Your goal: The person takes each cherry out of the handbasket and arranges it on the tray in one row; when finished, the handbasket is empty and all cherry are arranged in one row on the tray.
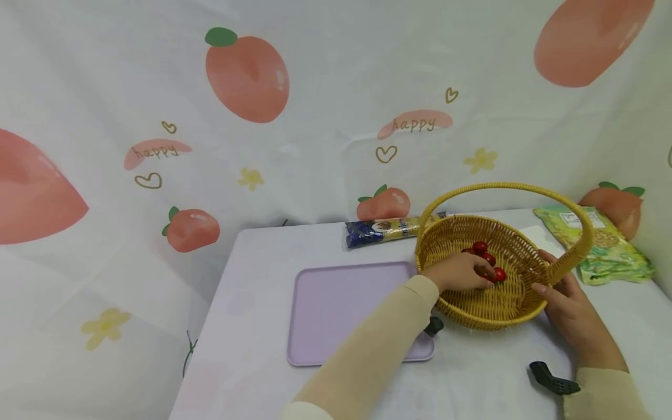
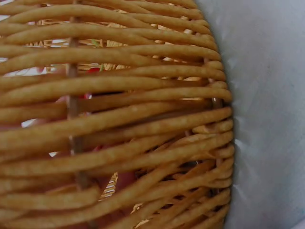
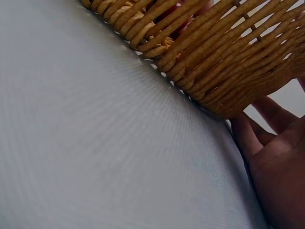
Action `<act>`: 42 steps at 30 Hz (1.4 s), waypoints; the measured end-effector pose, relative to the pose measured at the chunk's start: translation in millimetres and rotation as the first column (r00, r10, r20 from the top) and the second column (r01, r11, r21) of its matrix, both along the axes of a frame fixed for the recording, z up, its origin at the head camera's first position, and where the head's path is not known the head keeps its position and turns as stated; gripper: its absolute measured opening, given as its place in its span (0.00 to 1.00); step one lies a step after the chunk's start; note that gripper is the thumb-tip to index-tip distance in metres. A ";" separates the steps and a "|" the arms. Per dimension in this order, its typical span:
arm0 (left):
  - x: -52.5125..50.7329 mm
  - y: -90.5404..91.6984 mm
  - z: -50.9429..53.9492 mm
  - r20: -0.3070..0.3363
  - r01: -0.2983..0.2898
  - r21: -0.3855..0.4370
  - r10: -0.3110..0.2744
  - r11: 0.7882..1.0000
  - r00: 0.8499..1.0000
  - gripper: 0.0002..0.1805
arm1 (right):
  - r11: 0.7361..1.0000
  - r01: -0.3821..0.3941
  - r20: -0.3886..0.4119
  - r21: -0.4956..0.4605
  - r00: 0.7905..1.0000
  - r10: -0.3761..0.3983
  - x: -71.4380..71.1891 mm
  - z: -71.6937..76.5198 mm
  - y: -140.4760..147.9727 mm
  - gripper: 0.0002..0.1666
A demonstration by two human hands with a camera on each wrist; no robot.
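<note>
One basket (image 1: 483, 321): left hand (image 1: 461, 273) inside, right (image 1: 568, 303) gripping edge (image 1: 517, 234).

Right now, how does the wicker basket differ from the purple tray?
The basket is round, deep and yellow-brown, with a tall arched handle; the tray is rectangular, shallow and pale purple. The basket is woven with gaps, while the tray looks smooth. The basket holds small red items and the right hand grips its edge; neither hand holds the tray. Both are on the white table.
</note>
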State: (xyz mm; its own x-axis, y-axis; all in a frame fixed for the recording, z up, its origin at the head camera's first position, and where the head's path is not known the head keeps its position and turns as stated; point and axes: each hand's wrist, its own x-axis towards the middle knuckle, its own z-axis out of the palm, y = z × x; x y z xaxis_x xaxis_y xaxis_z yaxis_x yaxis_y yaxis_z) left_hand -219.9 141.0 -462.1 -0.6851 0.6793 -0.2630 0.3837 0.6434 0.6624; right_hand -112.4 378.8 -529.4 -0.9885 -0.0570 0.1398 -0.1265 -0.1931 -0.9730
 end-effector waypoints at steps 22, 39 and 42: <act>4.9 3.8 -2.2 -0.055 0.030 -0.110 -0.036 0.993 0.998 0.11 | 1.000 0.012 0.009 -0.012 1.000 -0.011 0.8 0.7 0.7 0.44; 0.3 0.4 -2.9 -0.087 0.057 -0.017 -0.059 0.998 0.995 0.15 | 1.000 0.015 0.016 -0.012 1.000 -0.015 -0.8 0.5 -0.8 0.43; -0.8 -0.3 -1.8 -0.076 0.019 0.058 -0.014 0.998 0.997 0.14 | 1.000 0.019 0.019 -0.006 1.000 -0.018 -1.7 0.3 -0.9 0.44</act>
